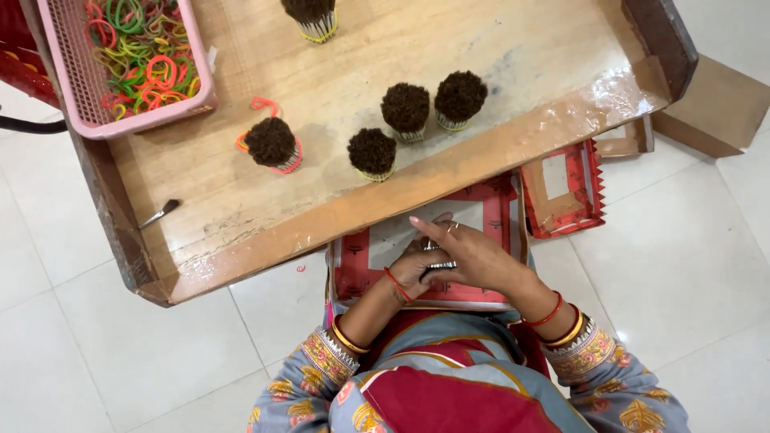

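Now, hands: left hand point(411, 269) and right hand point(473, 255) close together around a small bundle point(439, 265) above the red packet point(377, 261).
Advice: grip snugly near the worktop point(337, 192) edge.
Nearby: banded bundles point(405, 107).

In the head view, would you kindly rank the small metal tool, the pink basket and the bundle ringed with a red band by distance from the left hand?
From the left hand:
1. Bundle ringed with a red band, up-left on the tray.
2. Small metal tool, far left on the tray.
3. Pink basket, top-left corner.
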